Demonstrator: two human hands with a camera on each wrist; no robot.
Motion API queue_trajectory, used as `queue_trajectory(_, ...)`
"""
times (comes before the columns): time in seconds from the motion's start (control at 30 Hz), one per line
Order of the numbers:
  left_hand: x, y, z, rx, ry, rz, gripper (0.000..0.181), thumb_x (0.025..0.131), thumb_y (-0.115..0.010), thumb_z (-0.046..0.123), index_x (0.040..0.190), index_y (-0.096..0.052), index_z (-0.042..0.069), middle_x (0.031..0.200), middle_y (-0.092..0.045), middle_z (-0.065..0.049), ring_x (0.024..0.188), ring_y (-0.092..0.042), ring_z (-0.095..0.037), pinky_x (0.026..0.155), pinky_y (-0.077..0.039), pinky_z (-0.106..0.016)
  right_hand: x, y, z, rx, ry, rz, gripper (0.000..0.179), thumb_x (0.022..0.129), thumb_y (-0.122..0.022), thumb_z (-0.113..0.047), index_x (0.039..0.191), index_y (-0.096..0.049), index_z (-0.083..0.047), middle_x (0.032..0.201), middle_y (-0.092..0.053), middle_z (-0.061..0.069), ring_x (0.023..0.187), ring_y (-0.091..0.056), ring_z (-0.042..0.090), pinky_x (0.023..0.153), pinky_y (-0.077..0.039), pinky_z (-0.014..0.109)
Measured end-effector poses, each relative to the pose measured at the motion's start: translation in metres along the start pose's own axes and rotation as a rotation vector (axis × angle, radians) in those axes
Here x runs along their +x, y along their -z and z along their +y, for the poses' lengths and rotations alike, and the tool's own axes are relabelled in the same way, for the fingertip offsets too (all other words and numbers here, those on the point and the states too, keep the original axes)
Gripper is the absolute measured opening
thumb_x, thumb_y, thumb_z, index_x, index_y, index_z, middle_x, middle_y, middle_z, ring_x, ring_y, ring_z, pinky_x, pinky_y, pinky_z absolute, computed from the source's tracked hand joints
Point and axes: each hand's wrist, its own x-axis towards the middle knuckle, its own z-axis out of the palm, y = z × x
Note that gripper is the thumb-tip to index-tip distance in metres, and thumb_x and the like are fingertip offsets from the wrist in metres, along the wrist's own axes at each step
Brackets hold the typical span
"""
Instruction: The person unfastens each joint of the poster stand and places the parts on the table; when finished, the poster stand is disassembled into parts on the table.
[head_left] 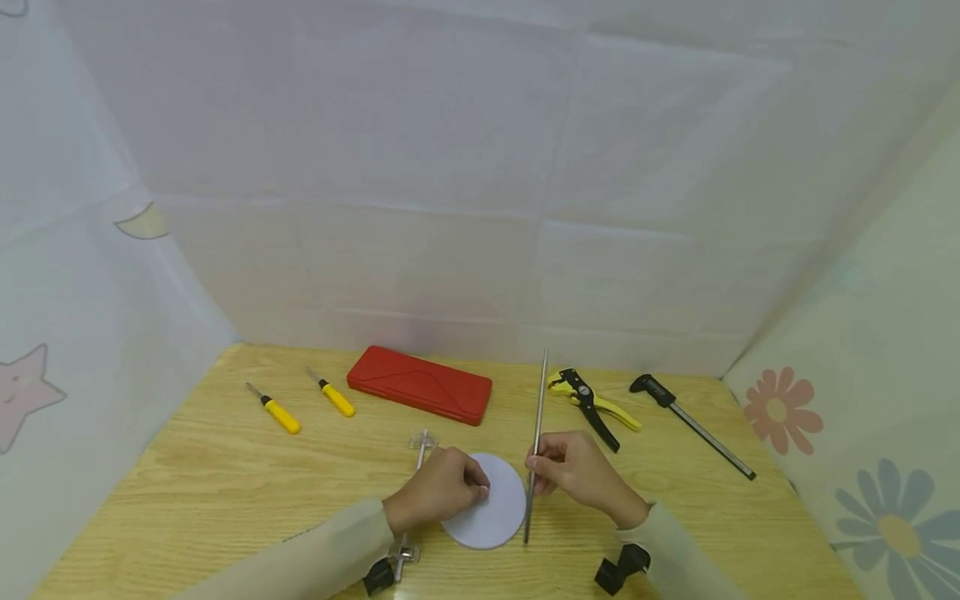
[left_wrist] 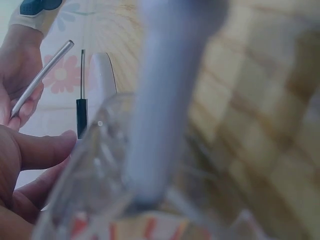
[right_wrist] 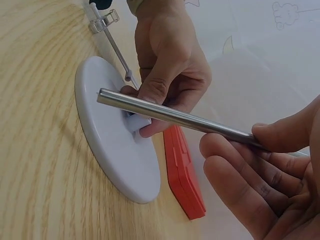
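Note:
A round white disc base [head_left: 498,517] lies on the table between the hands, with a short white stub [right_wrist: 140,122] rising from its middle. My left hand [head_left: 447,486] pinches this stub between thumb and fingers, as the right wrist view shows. In my right hand [head_left: 573,472] is a straight silver metal tube [right_wrist: 175,116], gripped between thumb and fingers. Its near end passes in front of the disc in that view. Under my left wrist lies a thin rod with clear plastic clips [head_left: 422,442]; it looms blurred in the left wrist view.
Behind the hands lies a red case [head_left: 420,385]. Two yellow-handled screwdrivers [head_left: 281,415] are at the left. To the right are yellow-and-black wire strippers [head_left: 592,408] and a black caliper-like tool [head_left: 697,427]. Patterned cloth walls [head_left: 480,275] enclose the table.

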Motion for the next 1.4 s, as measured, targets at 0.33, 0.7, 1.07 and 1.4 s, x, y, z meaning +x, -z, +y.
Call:
queue_trajectory(0.33, -0.002, 0.001, 0.003, -0.005, 0.0, 0.0, 0.004, 0.082, -0.076, 0.004, 0.084, -0.08, 0.003, 0.077, -0.076, -0.002, 0.071, -0.065, -0.004, 0.058, -0.054, -0.019, -0.001, 0.0, 0.003, -0.023, -0.048, -0.002, 0.023, 0.098, -0.065, -0.012, 0.093, -0.068, 0.011, 0.078, -0.074, 0.016, 0.063, -0.071, 0.012, 0.06, -0.062, 0.036)
queue_trajectory(0.7, -0.002, 0.002, 0.004, 0.013, -0.007, 0.003, 0.005, 0.083, -0.076, 0.004, 0.084, -0.08, 0.003, 0.077, -0.076, -0.002, 0.071, -0.064, -0.003, 0.059, -0.053, -0.018, -0.007, 0.0, 0.005, -0.003, -0.101, -0.018, 0.021, 0.099, -0.063, -0.01, 0.092, -0.068, 0.01, 0.074, -0.073, 0.016, 0.062, -0.072, 0.017, 0.062, -0.062, 0.044)
queue_trajectory(1.07, -0.002, -0.001, 0.002, 0.027, -0.014, 0.018, 0.005, 0.082, -0.076, 0.005, 0.084, -0.08, 0.003, 0.076, -0.076, 0.0, 0.07, -0.063, -0.001, 0.059, -0.053, -0.017, -0.011, -0.003, 0.014, 0.014, -0.098, -0.059, 0.02, 0.098, -0.062, -0.007, 0.089, -0.067, 0.01, 0.073, -0.073, 0.018, 0.06, -0.072, 0.018, 0.059, -0.061, 0.045)
queue_trajectory(1.4, -0.002, 0.0, 0.002, 0.028, -0.007, 0.015, 0.004, 0.082, -0.077, 0.005, 0.085, -0.08, 0.004, 0.077, -0.076, 0.0, 0.072, -0.064, -0.002, 0.06, -0.053, -0.018, -0.015, -0.005, 0.02, 0.002, -0.136, -0.079, 0.021, 0.098, -0.062, -0.009, 0.087, -0.067, 0.008, 0.071, -0.072, 0.018, 0.058, -0.071, 0.015, 0.058, -0.06, 0.045)
